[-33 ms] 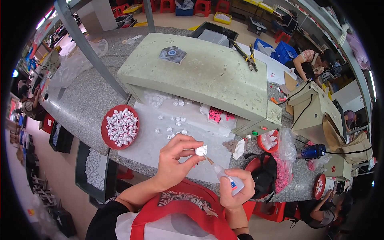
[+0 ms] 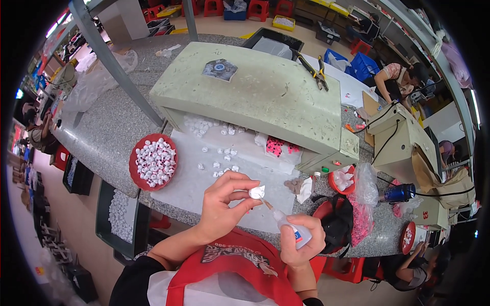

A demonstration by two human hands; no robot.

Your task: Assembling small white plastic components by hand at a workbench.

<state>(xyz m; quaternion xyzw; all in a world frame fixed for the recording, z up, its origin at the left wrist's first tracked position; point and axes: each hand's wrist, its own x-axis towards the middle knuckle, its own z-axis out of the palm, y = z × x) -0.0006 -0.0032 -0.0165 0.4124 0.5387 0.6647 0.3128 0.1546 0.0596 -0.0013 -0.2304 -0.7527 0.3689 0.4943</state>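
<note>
Between the thumb and fingers of my left hand (image 2: 224, 204) is a small white rounded piece (image 2: 256, 192). My right hand (image 2: 304, 238) is closed round a clear glue bottle (image 2: 294, 230) with a blue and red label. The bottle's narrow brownish nozzle (image 2: 267, 204) points up at the piece, at or very near its lower side; I cannot tell whether they touch. Beyond my left hand, several similar white pieces (image 2: 224, 158) lie scattered on a white sheet (image 2: 191, 178). A red bowl (image 2: 133, 173) full of white pieces with dark pink spots stands to the left.
A pale green metal housing (image 2: 245, 97) spans the bench, pliers (image 2: 315, 74) on top. Small pink parts (image 2: 275, 147) lie under it. At right are a small red bowl (image 2: 337, 178) with clear items and a black bag (image 2: 337, 222). A dark crate (image 2: 104, 224) stands lower left. Other people work farther off.
</note>
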